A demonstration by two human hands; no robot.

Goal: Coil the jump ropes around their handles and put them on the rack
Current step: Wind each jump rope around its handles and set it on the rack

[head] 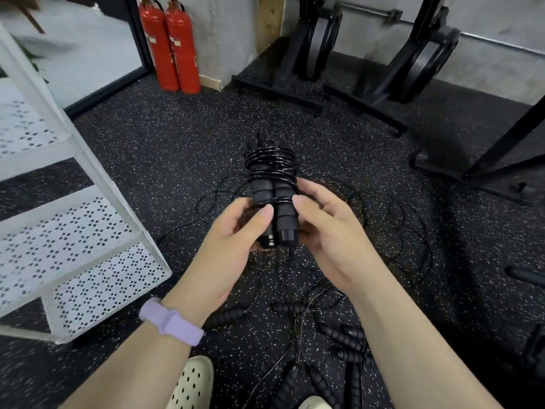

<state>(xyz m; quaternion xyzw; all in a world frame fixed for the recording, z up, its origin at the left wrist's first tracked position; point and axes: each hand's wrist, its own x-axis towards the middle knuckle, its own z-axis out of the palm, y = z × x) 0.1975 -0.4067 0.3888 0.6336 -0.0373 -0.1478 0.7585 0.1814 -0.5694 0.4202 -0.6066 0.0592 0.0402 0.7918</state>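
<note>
A black jump rope (272, 184) is held upright in mid-view, its thin cord wound many times around its two ribbed handles. My left hand (236, 234) grips the lower part of the handles, thumb pressed on the front. My right hand (321, 222) holds the bundle from the right, thumb on a turn of cord. Several more black jump ropes (339, 338) lie uncoiled on the floor below, handles and cords tangled. The white perforated rack (97, 258) stands at the left.
Two red fire extinguishers (171, 45) stand by the far wall. Black gym machine frames (368, 93) cross the back and right. Loose cords loop over the speckled rubber floor (165, 149). My pale perforated shoes (193, 385) show at the bottom.
</note>
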